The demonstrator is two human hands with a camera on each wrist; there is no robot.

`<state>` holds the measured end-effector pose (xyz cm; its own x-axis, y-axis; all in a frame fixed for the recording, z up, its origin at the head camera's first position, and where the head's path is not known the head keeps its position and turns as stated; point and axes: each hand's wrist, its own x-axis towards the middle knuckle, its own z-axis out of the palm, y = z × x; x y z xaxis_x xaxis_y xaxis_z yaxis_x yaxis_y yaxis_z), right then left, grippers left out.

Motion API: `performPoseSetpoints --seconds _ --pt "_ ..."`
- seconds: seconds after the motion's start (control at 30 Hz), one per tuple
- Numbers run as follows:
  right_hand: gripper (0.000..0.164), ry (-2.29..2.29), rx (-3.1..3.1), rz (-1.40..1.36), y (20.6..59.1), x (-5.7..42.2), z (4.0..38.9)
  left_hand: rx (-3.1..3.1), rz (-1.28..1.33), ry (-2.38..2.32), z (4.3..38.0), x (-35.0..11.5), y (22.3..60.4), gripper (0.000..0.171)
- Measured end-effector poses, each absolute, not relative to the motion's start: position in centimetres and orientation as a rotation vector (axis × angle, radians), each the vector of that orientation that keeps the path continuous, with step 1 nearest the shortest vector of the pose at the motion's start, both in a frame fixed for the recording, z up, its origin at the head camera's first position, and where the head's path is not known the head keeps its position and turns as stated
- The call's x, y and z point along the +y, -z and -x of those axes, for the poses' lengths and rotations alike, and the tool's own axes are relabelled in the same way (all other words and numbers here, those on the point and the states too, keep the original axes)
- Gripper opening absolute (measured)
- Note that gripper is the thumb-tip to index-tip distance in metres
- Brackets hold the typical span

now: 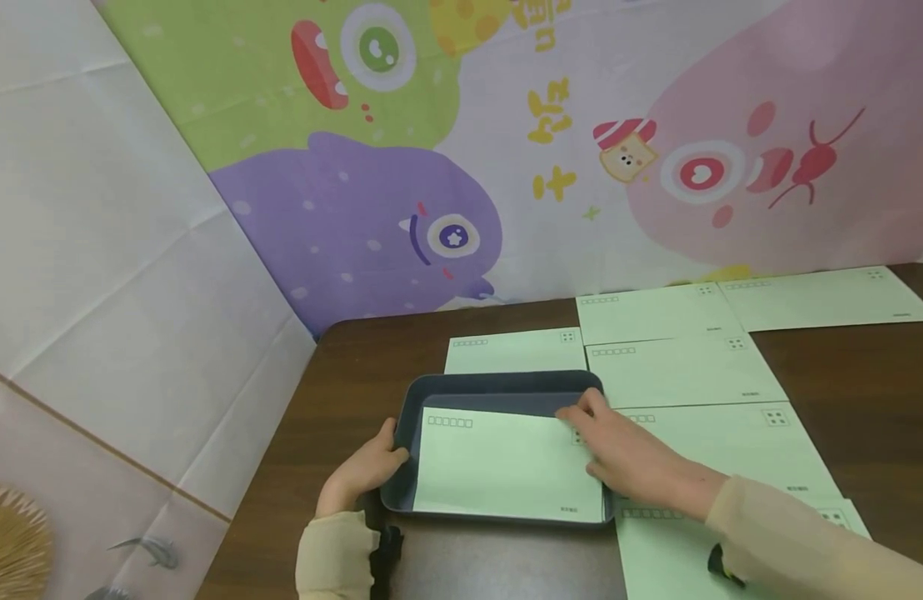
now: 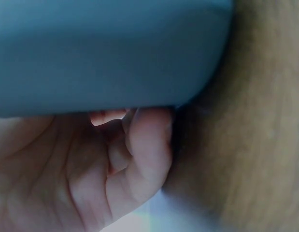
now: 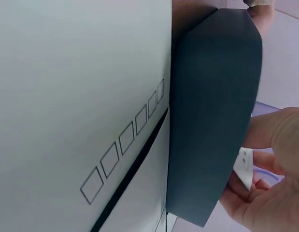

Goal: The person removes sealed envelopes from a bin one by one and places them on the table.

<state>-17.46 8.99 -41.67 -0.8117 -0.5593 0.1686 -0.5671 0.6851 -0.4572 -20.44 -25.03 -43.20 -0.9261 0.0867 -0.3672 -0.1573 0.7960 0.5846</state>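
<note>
A dark blue-grey tray (image 1: pixel 499 384) stands on the brown table, with a pale green envelope (image 1: pixel 499 467) lying inside it. My left hand (image 1: pixel 366 468) grips the tray's left rim; in the left wrist view its fingers (image 2: pixel 149 150) curl in under the tray wall (image 2: pixel 106 63). At the tray's right side, my right hand (image 1: pixel 634 457) pinches the upper right corner of the envelope. That paper corner (image 3: pixel 244 166) shows between thumb and fingers in the right wrist view, beyond the tray's outer wall (image 3: pixel 212 111).
Several more envelopes lie flat in a staggered layout: one behind the tray (image 1: pixel 514 354), partly covered, a column to its right (image 1: pixel 682 371), and one at the far right (image 1: pixel 829 302). A cartoon-printed cloth (image 1: pixel 401 225) hangs behind the table. A pale wall covering (image 1: pixel 117 208) is at left.
</note>
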Motion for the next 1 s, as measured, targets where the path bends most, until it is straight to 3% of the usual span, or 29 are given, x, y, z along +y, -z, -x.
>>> performPoseSetpoints --seconds 0.53,1.0 --pt "0.043 -1.089 -2.912 -0.74 41.0 9.6 16.7 2.621 0.035 -0.896 20.6 -25.0 43.3 0.068" --pt "0.023 -1.303 -2.846 -0.769 40.7 10.4 15.5 2.613 0.018 -0.923 20.5 -25.0 43.4 0.067"
